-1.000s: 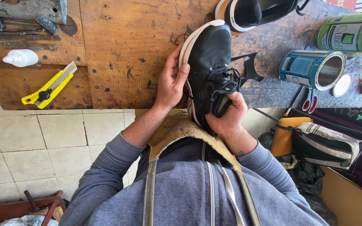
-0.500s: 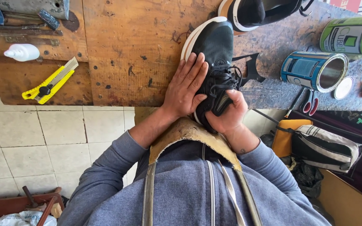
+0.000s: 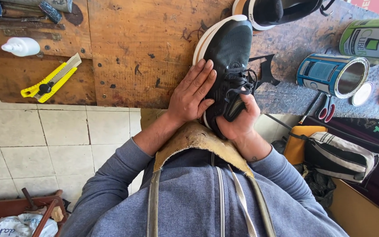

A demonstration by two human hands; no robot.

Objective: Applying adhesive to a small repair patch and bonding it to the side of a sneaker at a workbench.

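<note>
A black sneaker with a white sole (image 3: 229, 52) lies on the wooden bench (image 3: 141, 52), toe pointing away from me. My left hand (image 3: 191, 94) presses flat against its left side, fingers spread over the sole edge. My right hand (image 3: 240, 120) grips the heel end, thumb by the tongue and laces. A second black shoe (image 3: 277, 11) sits at the bench's far edge.
A yellow utility knife (image 3: 51, 79) and a white squeeze bottle (image 3: 20, 46) lie at the left. Two cans lie on their sides at the right: an open blue one (image 3: 332, 74) and a green one (image 3: 373, 39). Scissors (image 3: 325, 107) hang near the edge. A bag (image 3: 338, 156) sits below.
My left hand has slid from the shoe's upper side down to lie flat along its sole edge. The shoe has tipped lower onto the bench.
</note>
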